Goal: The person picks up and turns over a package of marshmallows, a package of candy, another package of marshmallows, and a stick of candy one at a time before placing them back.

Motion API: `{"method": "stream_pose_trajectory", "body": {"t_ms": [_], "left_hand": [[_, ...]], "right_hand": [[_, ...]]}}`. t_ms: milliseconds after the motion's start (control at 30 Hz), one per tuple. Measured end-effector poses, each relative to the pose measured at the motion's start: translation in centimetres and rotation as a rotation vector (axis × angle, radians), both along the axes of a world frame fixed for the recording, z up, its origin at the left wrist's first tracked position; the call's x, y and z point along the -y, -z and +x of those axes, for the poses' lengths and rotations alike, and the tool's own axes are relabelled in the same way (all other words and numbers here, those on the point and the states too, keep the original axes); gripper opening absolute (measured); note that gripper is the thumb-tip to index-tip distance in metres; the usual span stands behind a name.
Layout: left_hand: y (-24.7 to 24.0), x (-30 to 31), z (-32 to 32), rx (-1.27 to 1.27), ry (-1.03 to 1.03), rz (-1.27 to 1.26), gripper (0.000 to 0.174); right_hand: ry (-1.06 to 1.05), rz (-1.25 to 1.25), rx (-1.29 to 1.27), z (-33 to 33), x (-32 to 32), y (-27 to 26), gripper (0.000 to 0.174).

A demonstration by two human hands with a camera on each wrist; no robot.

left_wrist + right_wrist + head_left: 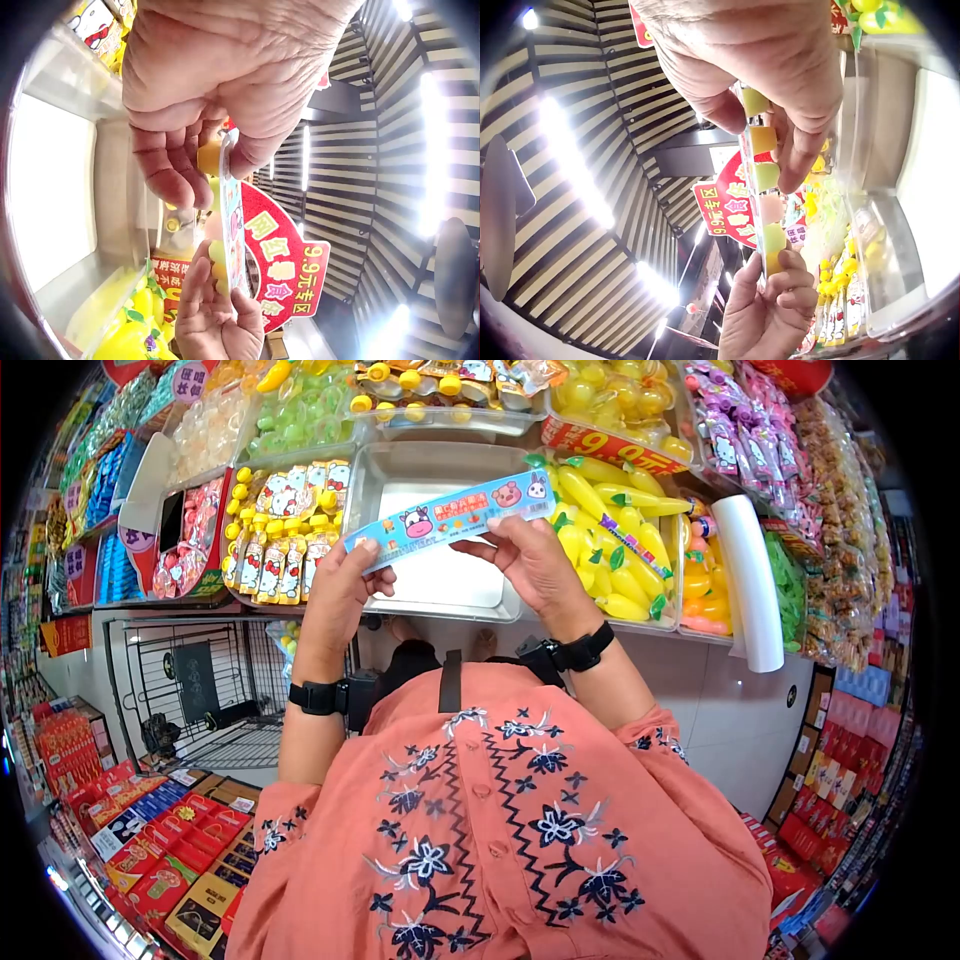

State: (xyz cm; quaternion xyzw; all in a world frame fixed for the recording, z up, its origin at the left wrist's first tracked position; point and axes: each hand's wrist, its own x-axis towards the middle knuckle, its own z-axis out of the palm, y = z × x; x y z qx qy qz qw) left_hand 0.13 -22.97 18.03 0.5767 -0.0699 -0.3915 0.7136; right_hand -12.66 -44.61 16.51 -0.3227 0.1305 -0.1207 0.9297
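A long, narrow strip pack [450, 520] with a blue printed cover showing cartoon animals is held up by both hands over an empty clear bin [400, 480]. My left hand [343, 595] pinches its left end, thumb on the printed face. Near the other end, my right hand [535, 565] grips the pack by its edges. Seen edge-on in the right wrist view, the pack [767, 176] has a row of small rounded cups in yellow, green and pink along its underside. The left wrist view shows the left thumb and fingers around the pack [234, 217].
Bins of Hello Kitty pouches [290, 530] lie left of the clear bin, yellow fruit-shaped packs [620, 550] right of it. A white roll [750, 585] leans at the right. A wire cart [190, 680] stands at the lower left, beside boxed goods [165, 860].
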Motion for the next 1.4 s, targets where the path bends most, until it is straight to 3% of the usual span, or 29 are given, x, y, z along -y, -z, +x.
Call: {"method": "stream_pose_trajectory", "body": {"t_ms": [533, 733, 833, 900, 1400], "left_hand": [[0.2, 0.7, -0.8, -0.038, -0.096, -0.053, 0.032], [-1.2, -0.2, -0.8, -0.016, 0.153, -0.039, 0.026], [-2.0, -0.2, -2.0, -0.075, 0.280, 0.073, 0.040], [-2.1, -0.4, -2.4, -0.101, 0.340, 0.061, 0.041], [-3.6, -0.6, -3.6, -0.079, 0.474, 0.094, 0.039]], "right_hand": [[-0.032, -0.005, 0.003, -0.7, 0.2, 0.3, 0.024], [-0.042, -0.123, -0.052, -0.7, 1.0, -1.3, 0.027], [-0.058, -0.257, -0.092, -0.5, 2.1, -2.0, 0.030], [-0.032, -0.311, -0.112, -0.4, 2.0, -2.9, 0.031], [-0.033, -0.303, -0.035, -0.3, 1.0, -4.4, 0.035]]}}
